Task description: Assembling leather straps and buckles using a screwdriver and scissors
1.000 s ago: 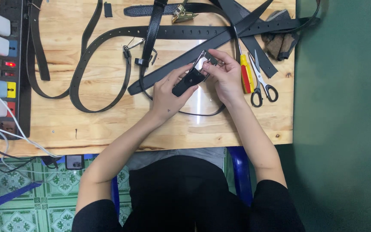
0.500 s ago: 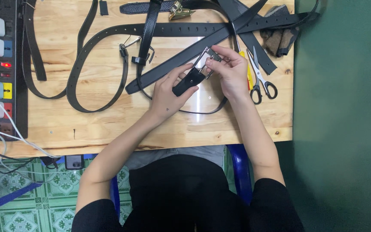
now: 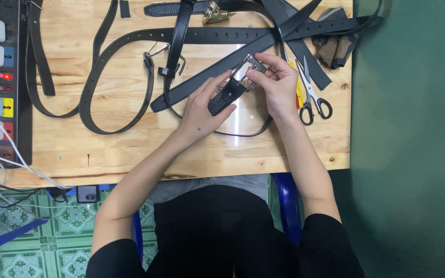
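Observation:
Over the middle of a wooden table [image 3: 130, 149], my left hand [image 3: 204, 110] grips the folded black end of a belt [image 3: 225, 98]. My right hand [image 3: 276, 85] pinches the silver metal buckle [image 3: 248, 69] fixed to that end. The belt's strap loops down on the table under both hands. Several other black belts [image 3: 217, 36] lie spread across the back of the table, one [image 3: 109, 87] curving in a big loop at the left.
Scissors [image 3: 312, 98] with black handles lie just right of my right hand, beside a yellow tool. A power strip [image 3: 6, 82] with plugged chargers and cables runs down the table's left edge. A brass clip [image 3: 215, 13] and dark cloth [image 3: 336, 46] sit at the back.
The buckle end has been raised slightly and turned, and my right fingers have shifted up onto the buckle frame. The view has moved a little.

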